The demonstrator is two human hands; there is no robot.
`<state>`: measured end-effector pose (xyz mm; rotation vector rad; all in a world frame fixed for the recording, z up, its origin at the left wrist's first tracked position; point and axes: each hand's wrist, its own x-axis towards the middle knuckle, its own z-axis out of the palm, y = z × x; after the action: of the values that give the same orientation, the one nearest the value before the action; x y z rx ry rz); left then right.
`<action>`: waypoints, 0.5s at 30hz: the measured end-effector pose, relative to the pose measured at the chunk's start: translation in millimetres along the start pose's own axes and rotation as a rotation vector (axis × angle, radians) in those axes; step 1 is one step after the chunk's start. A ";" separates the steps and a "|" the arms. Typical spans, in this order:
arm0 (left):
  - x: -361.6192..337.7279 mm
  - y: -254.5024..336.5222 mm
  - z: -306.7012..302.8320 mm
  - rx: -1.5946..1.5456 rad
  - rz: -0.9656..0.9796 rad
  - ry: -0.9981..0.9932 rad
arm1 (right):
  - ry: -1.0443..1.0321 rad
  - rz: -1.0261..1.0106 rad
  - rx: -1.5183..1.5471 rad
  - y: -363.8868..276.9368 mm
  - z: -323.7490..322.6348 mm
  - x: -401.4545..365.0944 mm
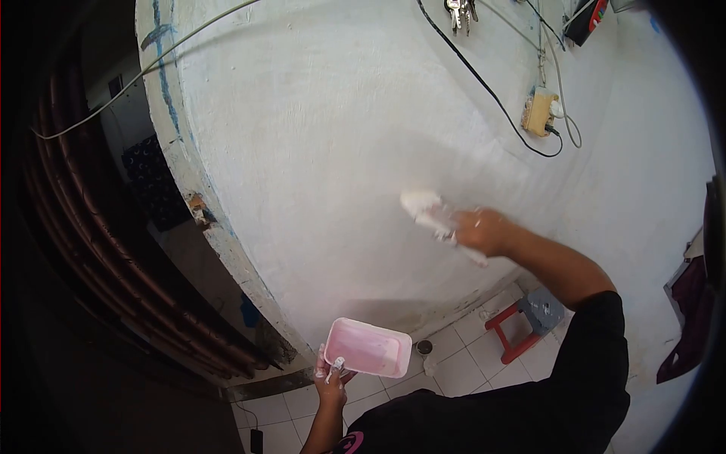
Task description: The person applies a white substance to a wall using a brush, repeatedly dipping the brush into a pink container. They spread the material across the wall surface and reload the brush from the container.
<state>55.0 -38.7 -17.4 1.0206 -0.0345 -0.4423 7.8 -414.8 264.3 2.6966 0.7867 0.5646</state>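
Observation:
My left hand (333, 380) grips a pink plastic tub (368, 346) by its near left edge, thumb over the rim. Whitish paint coats part of the tub's inside, and white smears mark the thumb and fingers. In my right hand (482, 231) is a paintbrush (420, 203), its head thick with white paint and somewhat blurred. The fingers wrap round its handle, and the head points up and left, right at the white wall (318, 151). White specks dot my right knuckles.
A yellowed socket box (539, 112) with plugged-in cables sits upper right, near hanging keys (461, 13). A red and grey stool (523, 321) and a small dark cup (424, 347) stand on the tiled floor (454, 374). A brown curtain (113, 250) hangs left in the doorway.

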 end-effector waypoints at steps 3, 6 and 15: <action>1.1 -1.3 0.4 -0.018 0.009 0.001 | 0.270 0.030 -0.141 38.8 -50.3 10.2; 0.5 -4.3 -1.3 -0.005 -0.005 0.028 | 0.293 0.143 -0.123 54.0 -85.1 18.9; -8.4 -4.8 -1.8 0.000 0.005 0.037 | -0.070 -0.030 -0.102 4.8 20.4 -17.7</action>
<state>46.2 -36.3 -20.9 1.0286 -0.0042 -0.4188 5.2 -431.7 242.8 2.5918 0.7574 0.4865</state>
